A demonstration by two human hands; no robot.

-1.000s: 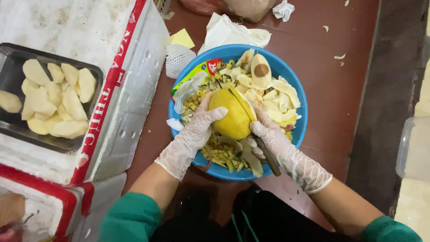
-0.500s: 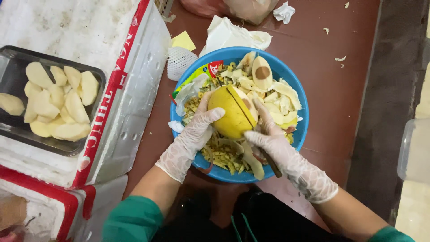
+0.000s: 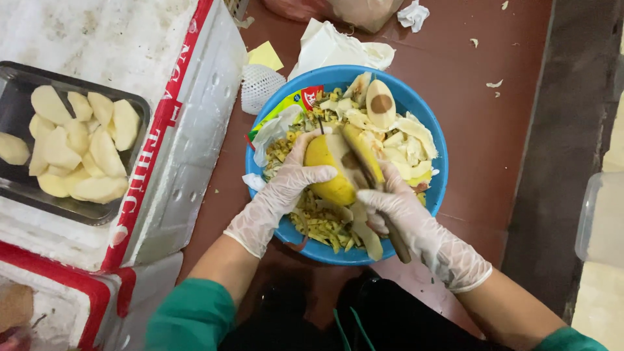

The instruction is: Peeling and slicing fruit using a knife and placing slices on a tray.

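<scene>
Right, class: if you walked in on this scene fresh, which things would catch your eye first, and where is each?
At centre, the round blue plastic bowl heaped with peelings draws the eye; over it the gloved left hand grips a yellow mango while the gloved right hand works a dark-handled knife through it. At far left, a dark rectangular tray of pale peeled fruit slices rests on a white foam box.

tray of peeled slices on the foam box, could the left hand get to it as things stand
Probably not right away. The left hand is gripping the yellow fruit over the blue basin, so it is occupied. The tray itself sits open-topped on that side, with nothing lying across the path.
</scene>
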